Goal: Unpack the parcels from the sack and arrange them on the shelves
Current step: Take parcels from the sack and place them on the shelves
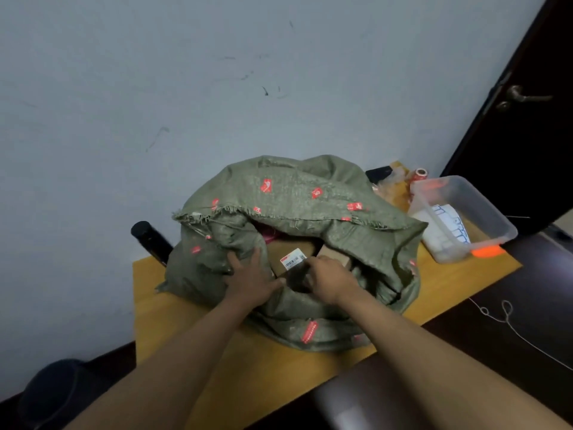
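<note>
Wooden table [192,318], green sack [297,193], clear bin [483,212], grey wall [155,88]

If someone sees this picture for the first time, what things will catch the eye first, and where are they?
First is the big green sack with red marks, lying open on the yellow table against the wall. At its mouth, the left hand presses on the sack's edge while the right hand reaches toward a brown parcel with a white label. To the right, a clear plastic box stands at the table's far corner.
</note>
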